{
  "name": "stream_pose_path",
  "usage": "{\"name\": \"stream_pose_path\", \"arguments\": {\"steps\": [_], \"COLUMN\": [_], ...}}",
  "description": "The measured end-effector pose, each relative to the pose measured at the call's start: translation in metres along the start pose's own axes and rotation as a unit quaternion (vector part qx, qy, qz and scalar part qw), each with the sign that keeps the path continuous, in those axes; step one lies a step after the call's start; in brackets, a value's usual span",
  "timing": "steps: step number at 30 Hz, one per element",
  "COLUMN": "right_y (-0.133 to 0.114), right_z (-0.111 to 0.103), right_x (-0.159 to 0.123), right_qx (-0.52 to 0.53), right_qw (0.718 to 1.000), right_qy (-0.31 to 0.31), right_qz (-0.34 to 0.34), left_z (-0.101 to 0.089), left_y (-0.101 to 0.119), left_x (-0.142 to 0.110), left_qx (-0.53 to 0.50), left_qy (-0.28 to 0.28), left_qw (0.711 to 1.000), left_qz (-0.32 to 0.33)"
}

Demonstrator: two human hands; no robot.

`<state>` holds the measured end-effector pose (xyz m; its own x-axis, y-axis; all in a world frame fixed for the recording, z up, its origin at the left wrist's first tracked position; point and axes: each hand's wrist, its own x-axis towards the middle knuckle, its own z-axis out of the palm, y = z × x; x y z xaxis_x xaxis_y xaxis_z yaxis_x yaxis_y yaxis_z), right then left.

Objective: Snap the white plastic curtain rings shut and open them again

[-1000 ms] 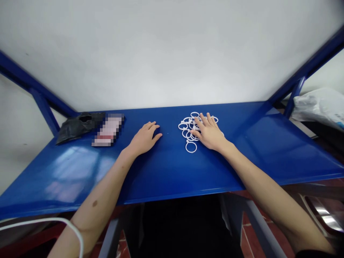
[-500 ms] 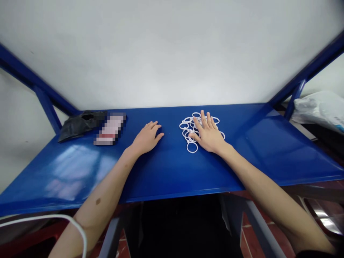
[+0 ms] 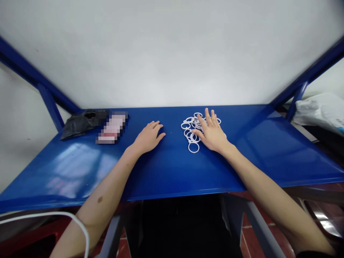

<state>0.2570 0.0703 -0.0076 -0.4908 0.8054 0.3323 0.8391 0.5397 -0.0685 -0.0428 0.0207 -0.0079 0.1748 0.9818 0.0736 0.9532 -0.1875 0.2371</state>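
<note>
A loose pile of thin white rings (image 3: 194, 147) lies on the blue table (image 3: 172, 172), several of them overlapping. My right hand (image 3: 213, 133) is over the right part of the pile, palm down with fingers spread, hiding some rings. Whether its palm presses on them I cannot tell. Left of the pile, my left hand (image 3: 148, 137) rests palm down on the tabletop, fingers stretched out and thumb apart. It holds nothing and is clear of the rings.
At the back left lie a black plastic bag (image 3: 80, 125) and a blurred-out flat pinkish object (image 3: 113, 128). Blue frame bars (image 3: 49, 104) rise at both sides. A clear plastic bag (image 3: 318, 111) sits far right. A white cable (image 3: 61, 214) crosses my left forearm.
My right hand has shifted slightly to the right over the rings, uncovering a little more of the pile. My left hand stays in place. The whole view has moved slightly.
</note>
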Motion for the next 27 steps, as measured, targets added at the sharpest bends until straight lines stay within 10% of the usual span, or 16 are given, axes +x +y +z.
{"name": "stream_pose_path", "arguments": {"steps": [27], "right_y": [-0.008], "right_z": [-0.011], "right_x": [0.001], "right_qx": [0.039], "right_qw": [0.999], "right_qy": [0.021], "right_qz": [0.002], "left_z": [0.001], "left_y": [0.000], "left_x": [0.001], "left_qx": [0.009], "left_qy": [-0.001], "left_qw": [1.000], "left_qz": [0.005]}}
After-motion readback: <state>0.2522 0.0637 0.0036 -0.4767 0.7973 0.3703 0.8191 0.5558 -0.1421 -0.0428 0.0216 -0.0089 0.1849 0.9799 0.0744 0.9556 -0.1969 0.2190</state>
